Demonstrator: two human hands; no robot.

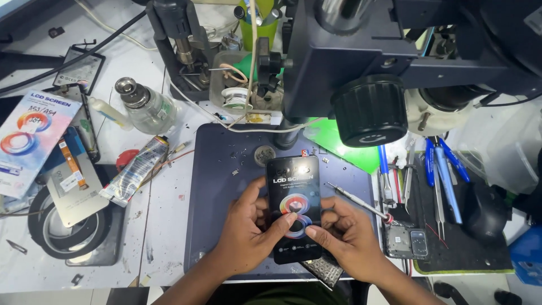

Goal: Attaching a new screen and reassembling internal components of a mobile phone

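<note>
A black phone screen [293,186] with a colourful swirl sticker on its face lies upright over the dark work mat [220,186]. My left hand [248,231] grips its left edge, thumb resting on the sticker. My right hand [347,234] holds the right edge, thumb pressing the lower middle of the sticker. A patterned metal piece [324,270] peeks out under the screen's bottom right corner.
A microscope head [367,62] hangs above the mat. A screwdriver [358,202], tweezers and blue tools [443,175] and an opened phone frame [403,242] lie right. A glue tube [135,169], glass bottle [144,104], tape roll [68,231] and a screen box [31,138] sit left.
</note>
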